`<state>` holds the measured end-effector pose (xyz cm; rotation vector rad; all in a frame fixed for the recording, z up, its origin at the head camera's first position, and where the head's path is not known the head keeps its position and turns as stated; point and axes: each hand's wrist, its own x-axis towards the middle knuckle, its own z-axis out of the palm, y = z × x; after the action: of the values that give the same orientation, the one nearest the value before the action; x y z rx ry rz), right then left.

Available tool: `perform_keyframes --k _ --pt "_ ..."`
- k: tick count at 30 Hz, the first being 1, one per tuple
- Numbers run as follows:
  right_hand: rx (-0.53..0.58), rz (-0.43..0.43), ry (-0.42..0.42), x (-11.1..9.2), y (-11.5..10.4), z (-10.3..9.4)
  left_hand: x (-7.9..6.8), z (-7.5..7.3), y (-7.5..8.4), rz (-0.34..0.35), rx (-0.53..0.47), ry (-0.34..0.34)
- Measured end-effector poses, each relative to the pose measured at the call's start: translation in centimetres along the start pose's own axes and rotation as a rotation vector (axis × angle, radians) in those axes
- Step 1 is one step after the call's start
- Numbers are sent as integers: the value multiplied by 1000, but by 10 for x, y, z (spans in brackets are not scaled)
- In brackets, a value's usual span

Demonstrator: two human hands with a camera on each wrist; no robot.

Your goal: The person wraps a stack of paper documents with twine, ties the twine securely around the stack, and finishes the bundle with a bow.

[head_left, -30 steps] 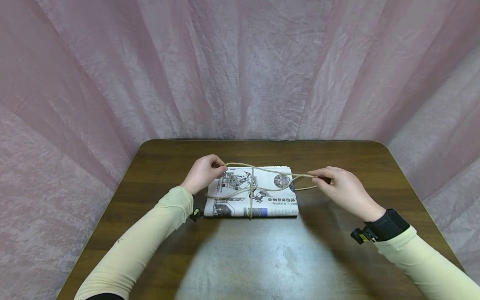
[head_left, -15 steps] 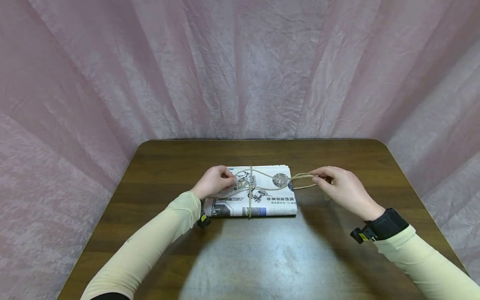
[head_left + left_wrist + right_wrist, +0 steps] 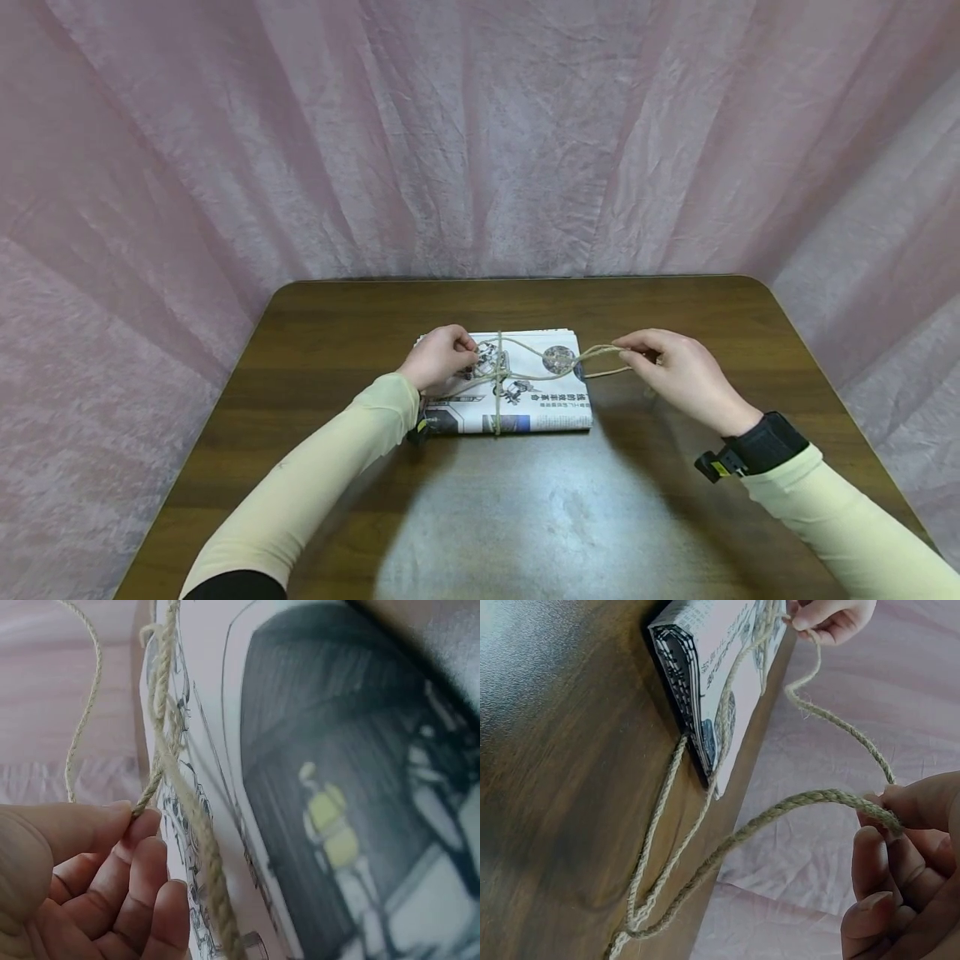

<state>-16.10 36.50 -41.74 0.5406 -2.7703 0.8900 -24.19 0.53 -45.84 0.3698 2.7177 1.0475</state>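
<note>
A folded newspaper bundle (image 3: 551, 412) lies flat on the table, with twine (image 3: 498, 417) running front to back across it and another strand crossing sideways. Over the bundle's left part, my left hand (image 3: 441, 358) pinches twine between thumb and forefinger, plain in the left wrist view, where the hand (image 3: 97, 877) sits beside the crossed strands. My right hand (image 3: 675, 371) is off the bundle's right edge. In the right wrist view, that hand (image 3: 915, 870) pinches a thick bend of twine (image 3: 780, 810); a thinner strand runs from it towards the left hand.
The brown wooden table (image 3: 495, 517) extends around the bundle, its far edge close to a pink curtain (image 3: 480, 142). Doubled twine hangs in a loop beside the bundle's right end. A dark camera strap (image 3: 776, 442) circles the right wrist.
My left hand has moved right and a little nearer, from the bundle's far left corner to over its left part. The twine between the hands has slackened. The right hand has barely moved.
</note>
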Motion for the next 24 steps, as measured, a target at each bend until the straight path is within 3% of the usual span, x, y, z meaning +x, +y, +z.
perform_keyframes --k 11,24 --pt "15 10 -7 5 1 3 8 13 8 26 79 -70" --pt "31 10 -1 8 3 6 12 16 11 64 125 -50"
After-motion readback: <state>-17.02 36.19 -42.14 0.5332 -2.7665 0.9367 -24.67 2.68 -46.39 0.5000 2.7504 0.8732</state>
